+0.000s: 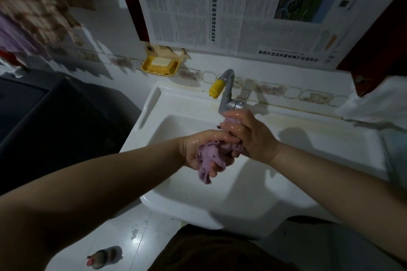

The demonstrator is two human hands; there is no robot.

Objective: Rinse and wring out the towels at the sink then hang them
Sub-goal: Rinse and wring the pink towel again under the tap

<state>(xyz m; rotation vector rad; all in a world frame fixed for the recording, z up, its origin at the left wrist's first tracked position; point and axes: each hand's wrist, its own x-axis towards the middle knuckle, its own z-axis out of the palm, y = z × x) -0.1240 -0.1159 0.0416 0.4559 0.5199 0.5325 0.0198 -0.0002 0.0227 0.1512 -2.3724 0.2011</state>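
1. Towel (211, 156), purple and bunched, hangs over the sink (167, 202) basin near its back edge; left hand (198, 149) grip holds its lower end.
2. Right hand (248, 134) grip clasps the upper end, just under the faucet (226, 92).

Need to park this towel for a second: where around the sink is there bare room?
The flat sink ledge right of the basin, between the faucet and the white cloth at the far right, looks bare. The left rim is narrow. The basin's middle is crowded: both hands, left and right, grip the purple towel there.
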